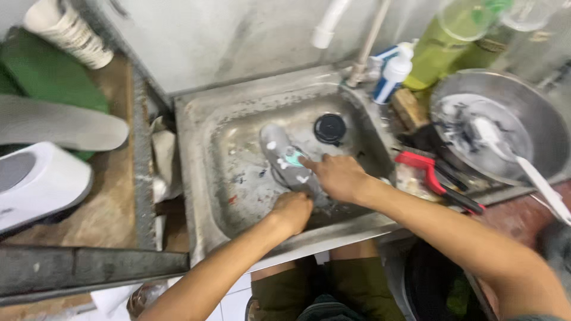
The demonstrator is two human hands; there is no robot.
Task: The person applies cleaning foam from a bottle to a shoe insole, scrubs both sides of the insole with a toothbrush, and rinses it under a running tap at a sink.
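Left hand (292, 209) and right hand (337, 176) grip grey shoe (285, 159) — inside steel sink (196, 148).

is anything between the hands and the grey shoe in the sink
Nothing visible. The left hand grips the near end of the shoe and the right hand presses on its side, both touching it inside the sink.

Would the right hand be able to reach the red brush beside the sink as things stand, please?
Probably yes. The right hand rests on the grey shoe in the sink, and the red brush lies uncovered on the rim just beside that forearm, nothing between.
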